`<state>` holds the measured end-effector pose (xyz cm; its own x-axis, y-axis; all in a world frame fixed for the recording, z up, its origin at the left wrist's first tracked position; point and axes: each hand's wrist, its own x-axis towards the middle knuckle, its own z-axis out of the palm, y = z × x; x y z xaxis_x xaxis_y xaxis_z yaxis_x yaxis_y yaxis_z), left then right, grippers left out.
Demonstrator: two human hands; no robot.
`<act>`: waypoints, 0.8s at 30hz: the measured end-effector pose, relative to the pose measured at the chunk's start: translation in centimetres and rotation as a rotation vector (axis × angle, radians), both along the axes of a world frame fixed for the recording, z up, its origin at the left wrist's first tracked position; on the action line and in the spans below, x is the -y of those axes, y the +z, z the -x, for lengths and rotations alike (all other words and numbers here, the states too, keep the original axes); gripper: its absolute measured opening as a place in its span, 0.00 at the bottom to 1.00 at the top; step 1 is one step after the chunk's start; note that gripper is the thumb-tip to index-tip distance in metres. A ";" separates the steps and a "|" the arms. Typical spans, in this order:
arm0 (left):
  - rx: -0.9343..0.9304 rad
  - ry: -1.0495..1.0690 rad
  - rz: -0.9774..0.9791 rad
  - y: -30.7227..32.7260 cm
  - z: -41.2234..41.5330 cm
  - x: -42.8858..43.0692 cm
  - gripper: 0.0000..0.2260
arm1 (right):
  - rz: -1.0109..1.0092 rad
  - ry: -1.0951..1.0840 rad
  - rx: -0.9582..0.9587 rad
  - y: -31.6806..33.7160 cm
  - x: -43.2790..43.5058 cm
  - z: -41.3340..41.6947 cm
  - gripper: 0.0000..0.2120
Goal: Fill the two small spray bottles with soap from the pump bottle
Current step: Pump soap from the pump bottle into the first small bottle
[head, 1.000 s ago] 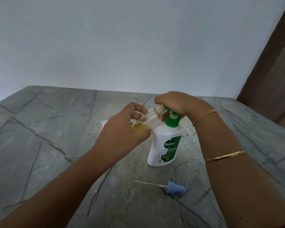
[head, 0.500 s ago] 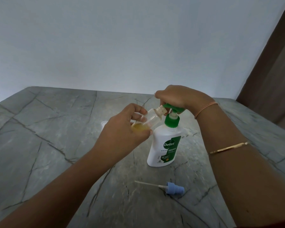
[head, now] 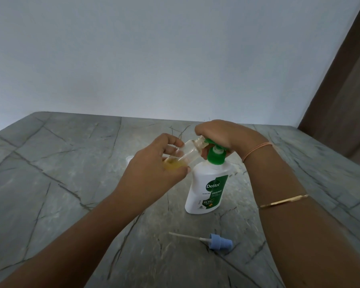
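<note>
centre frame: the left hand (head: pixel 152 173) grips a small clear plastic spray bottle (head: pixel 190 150), tilted so its open neck meets the spout of the white plastic pump bottle (head: pixel 206 190) standing on the grey veined stone desk (head: pixel 60 194). the right hand (head: pixel 221 133) curls over its green pump (head: pixel 215 157) to press. a blue spray cap (head: pixel 220 242) lies below, off for filling.

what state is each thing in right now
spray bottle: uncapped, tilted, mouth at the pump head, a little yellow soap pooled in its low end
pump bottle: upright on the table
spray cap: off, lying on its side on the table
left hand: grips the spray bottle
right hand: grips the pump head
</note>
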<state>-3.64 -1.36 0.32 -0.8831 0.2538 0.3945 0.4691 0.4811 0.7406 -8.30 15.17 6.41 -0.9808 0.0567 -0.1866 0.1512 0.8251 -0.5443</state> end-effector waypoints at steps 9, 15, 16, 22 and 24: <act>0.007 0.003 0.004 0.0 0.0 -0.1 0.18 | -0.085 0.017 -0.212 0.7 -0.1 0.0 0.15; 0.007 0.003 -0.011 0.0 -0.2 -0.1 0.18 | -0.128 0.049 -0.136 1.2 0.1 0.2 0.20; 0.003 0.006 -0.014 0.0 -0.2 -0.1 0.18 | -0.120 0.048 -0.111 1.1 0.2 0.1 0.19; -0.004 0.003 -0.026 0.0 -0.3 0.0 0.18 | -0.040 0.029 -0.028 0.6 0.4 -0.4 0.14; 0.008 -0.008 -0.026 -0.1 -0.2 0.0 0.18 | -0.022 0.027 -0.015 0.3 0.4 -0.6 0.13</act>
